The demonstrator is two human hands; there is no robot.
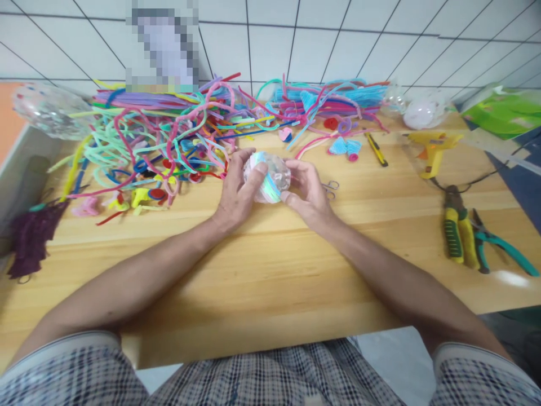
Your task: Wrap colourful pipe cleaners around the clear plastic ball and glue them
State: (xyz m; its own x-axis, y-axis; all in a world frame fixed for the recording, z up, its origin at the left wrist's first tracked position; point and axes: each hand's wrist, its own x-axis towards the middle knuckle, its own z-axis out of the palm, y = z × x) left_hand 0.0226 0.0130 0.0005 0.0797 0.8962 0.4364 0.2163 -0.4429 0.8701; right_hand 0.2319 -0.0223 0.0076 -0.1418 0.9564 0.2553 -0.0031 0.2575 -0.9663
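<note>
Between my two hands is a clear, shiny round ball (279,168) with a pastel, iridescent band across it. My left hand (239,189) grips its left side, thumb pressed on the front. On the opposite side, my right hand (307,189) curls its fingers and thumb around the edge. A small pair of scissors (332,188) lies just beyond the right hand, partly hidden by it. Left of the hands, a tangle of pipe cleaners (127,141) in many colours spreads over the wooden table (262,270).
Bundled pipe cleaners (333,96) line the tiled wall. Rightward lie a blue bow (344,147), a yellow utility knife (376,150), a yellow glue gun (433,149), and pliers (459,231) beside teal-handled cutters (499,242). A purple tassel-like piece (34,234) rests at left.
</note>
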